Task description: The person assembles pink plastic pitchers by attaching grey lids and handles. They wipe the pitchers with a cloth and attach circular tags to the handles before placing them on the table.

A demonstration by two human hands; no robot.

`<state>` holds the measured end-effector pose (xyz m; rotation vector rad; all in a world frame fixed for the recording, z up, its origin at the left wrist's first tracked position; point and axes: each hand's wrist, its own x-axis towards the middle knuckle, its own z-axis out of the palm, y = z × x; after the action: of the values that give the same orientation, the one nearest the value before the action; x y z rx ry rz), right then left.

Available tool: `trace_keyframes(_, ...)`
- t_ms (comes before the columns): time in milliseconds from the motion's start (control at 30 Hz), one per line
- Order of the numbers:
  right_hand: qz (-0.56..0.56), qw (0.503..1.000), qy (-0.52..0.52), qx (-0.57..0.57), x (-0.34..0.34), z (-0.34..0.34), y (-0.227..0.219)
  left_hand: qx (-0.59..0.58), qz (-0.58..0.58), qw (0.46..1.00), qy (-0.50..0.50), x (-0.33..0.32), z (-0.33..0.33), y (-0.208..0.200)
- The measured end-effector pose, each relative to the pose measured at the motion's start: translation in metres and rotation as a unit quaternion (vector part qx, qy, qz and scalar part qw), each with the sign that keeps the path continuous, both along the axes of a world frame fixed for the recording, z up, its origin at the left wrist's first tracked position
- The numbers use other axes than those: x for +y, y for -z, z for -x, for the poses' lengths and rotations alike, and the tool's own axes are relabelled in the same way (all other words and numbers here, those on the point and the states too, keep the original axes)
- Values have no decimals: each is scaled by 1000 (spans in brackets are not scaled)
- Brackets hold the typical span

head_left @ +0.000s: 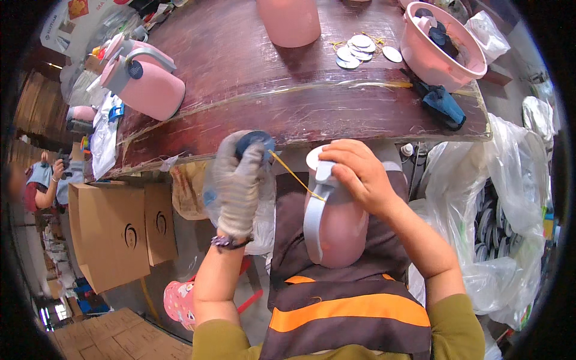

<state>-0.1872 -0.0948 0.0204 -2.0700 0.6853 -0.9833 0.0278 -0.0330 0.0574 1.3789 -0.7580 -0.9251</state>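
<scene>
A pink vacuum jug [343, 231] with a grey-white handle and lid stands against my apron, below the table's front edge. My right hand [365, 175] is closed over the jug's top, its fingers around the pale lid and spout. In a striped grey glove, my left hand [236, 186] pinches a dark blue round tag [258, 143] to the left of the jug. A thin yellow cord [294, 175] runs taut from that tag to the upper end of the jug's handle. The fingertips behind the tag are partly hidden.
On the dark red table [240, 90] stand another pink jug [156, 90] with a round tag and a pink cylinder [291, 24]. White discs [360, 48] lie near a pink basin [414, 51] and a blue-black object [443, 107]. Cardboard boxes [108, 234] stand left, plastic bags [510, 210] right.
</scene>
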Motion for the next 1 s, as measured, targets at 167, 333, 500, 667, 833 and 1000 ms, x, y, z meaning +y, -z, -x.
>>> trace_keyframes(167, 47, 998, 4, 30, 20, 3, -21, -38, -15, 998, 39, -27, 6, 28)
trace_keyframes(333, 29, 998, 37, 36, 21, 16, -16, -92, -154, 945, 274, -4, -32, 38)
trace_keyframes(500, 36, 996, 73, 24, 26, 20, -12, -169, -261, 885, 347, 50, -23, 18)
trace_keyframes(667, 42, 999, -13, 11, 23, 9, -20, 101, -274, 846, 446, 94, 27, -14)
trace_keyframes(833, -41, 989, 107, -96, 21, 27, -32, -66, -39, 908, 412, 92, -5, -73)
trace_keyframes(1000, -139, 983, 94, -69, 25, 24, -11, -70, 13, 993, 96, 52, -52, -99)
